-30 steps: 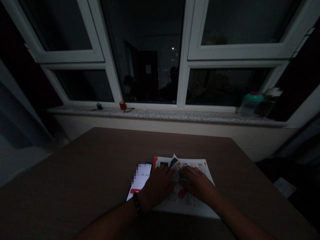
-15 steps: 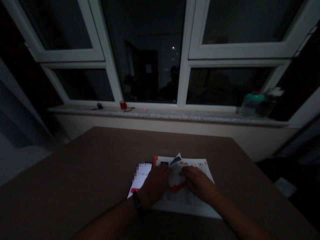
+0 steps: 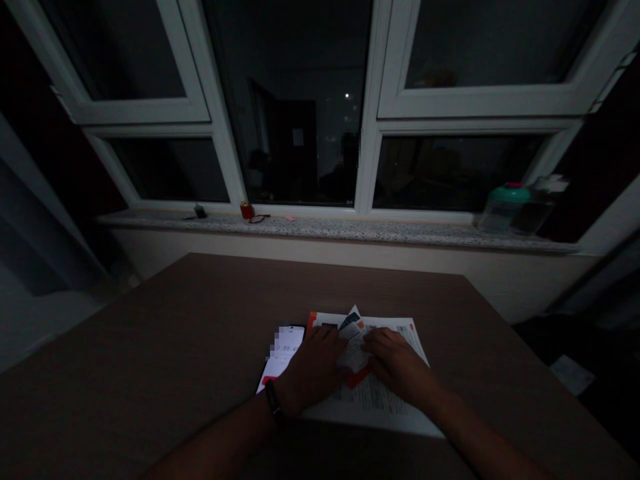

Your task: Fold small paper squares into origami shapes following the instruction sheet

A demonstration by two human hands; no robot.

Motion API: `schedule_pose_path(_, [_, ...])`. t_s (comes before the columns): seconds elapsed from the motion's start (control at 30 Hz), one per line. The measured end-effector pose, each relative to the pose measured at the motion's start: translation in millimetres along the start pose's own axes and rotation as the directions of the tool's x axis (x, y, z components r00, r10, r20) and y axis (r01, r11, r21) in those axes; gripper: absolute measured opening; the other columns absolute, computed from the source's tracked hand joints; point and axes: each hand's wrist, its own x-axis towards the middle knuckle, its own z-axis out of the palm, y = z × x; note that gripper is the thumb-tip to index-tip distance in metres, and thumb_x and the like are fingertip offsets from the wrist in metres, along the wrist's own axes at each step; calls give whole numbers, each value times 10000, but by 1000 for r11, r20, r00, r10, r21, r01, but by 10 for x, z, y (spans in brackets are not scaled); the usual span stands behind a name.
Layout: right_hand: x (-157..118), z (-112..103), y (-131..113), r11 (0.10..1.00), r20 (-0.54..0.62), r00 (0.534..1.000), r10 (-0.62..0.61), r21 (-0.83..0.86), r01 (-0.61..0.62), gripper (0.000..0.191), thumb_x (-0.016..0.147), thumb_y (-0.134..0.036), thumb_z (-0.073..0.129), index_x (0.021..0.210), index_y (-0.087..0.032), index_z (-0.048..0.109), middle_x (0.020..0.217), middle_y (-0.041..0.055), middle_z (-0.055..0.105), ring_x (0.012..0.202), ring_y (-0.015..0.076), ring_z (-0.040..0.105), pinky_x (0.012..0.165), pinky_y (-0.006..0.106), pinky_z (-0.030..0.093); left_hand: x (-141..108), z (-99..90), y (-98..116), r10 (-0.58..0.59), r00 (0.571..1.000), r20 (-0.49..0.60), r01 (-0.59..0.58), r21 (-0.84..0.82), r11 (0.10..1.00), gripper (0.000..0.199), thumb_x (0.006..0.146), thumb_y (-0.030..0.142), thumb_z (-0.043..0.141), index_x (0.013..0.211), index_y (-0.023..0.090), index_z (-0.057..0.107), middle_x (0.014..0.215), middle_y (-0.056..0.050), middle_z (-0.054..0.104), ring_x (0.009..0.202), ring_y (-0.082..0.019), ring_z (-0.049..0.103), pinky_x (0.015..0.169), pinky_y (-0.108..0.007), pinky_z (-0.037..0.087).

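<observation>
A folded piece of printed paper (image 3: 356, 353) with orange-red edges and a pointed tip lies between my hands. My left hand (image 3: 323, 360) is closed on its left side, the wrist wearing a dark band. On the right edge, my right hand (image 3: 393, 360) grips the same folded paper with bent fingers. Under both hands lies a larger flat printed sheet or booklet (image 3: 385, 400) with an orange corner. Close by my left wrist, a phone (image 3: 285, 357) with a lit screen rests on the table, partly covered by my forearm. My hands hide parts of the folded paper.
The brown wooden table (image 3: 225, 300) reaches to the wall below a window. On the granite sill (image 3: 325, 228) stand a small red container (image 3: 247, 211), a small dark object (image 3: 199, 211) and a clear jar with a teal lid (image 3: 505, 207). The room is dim.
The folded paper has shifted and tilted slightly, its tip a little further left. My left hand's fingers have moved slightly over it. My right hand stays nearly in place.
</observation>
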Motion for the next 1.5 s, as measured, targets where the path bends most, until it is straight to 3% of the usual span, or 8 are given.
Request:
schedule_pose_path(0.2, [-20,-28,-4,999,31,999,-17,28,16,318,820,-198,675,1136,-214,641,1147,87,631,1112,269,527,987,438,413,-5,-25,46,77,996,-50,-81,-79,994,511,841,549,702,1203,215,566,1231,-90,573,1172,-304,490,1034,-461,369])
schedule_pose_path(0.47, [-26,-27,2,995,45,997,-68,74,65,496,812,-387,730,1258,-219,592,1316,126,573,1261,307,463,1083,503,351,-1,26,4,129,990,-54,-136,-156,978,592,885,502,674,1367,235,458,1361,-83,539,1283,-286,438,1090,-453,324])
schedule_pose_path(0.63, [-33,10,43,995,42,996,-75,75,71,550,805,-379,736,1303,-218,567,1382,130,547,1325,306,422,1121,514,316,10,7,13,132,990,-39,-137,-159,978,584,878,480,688,1372,252,474,1350,-78,542,1256,-291,449,1079,-458,327])
schedule_pose_path(0.93, [-17,-91,-21,986,88,986,-143,101,134,484,789,-438,747,1217,-248,624,1259,101,623,1283,303,466,1135,529,264,12,-41,58,139,990,-28,-142,-189,972,472,881,418,693,1292,253,529,1247,-69,584,1179,-282,490,1037,-442,352])
schedule_pose_path(1.27, [-27,-42,46,982,26,993,-114,152,108,349,880,-386,662,1194,-241,614,1169,101,635,1153,288,527,1007,471,390,31,-105,63,82,996,-23,-85,-166,982,249,976,359,583,1184,222,579,1133,-54,622,1106,-233,512,999,-373,388])
schedule_pose_path(1.5, [25,-41,11,978,-36,999,0,210,7,277,1006,-374,463,1170,-245,647,1067,88,639,1034,256,554,926,425,422,20,-59,85,26,995,-92,-40,-160,986,394,976,394,578,1331,248,490,1193,-55,603,1115,-232,514,986,-378,417])
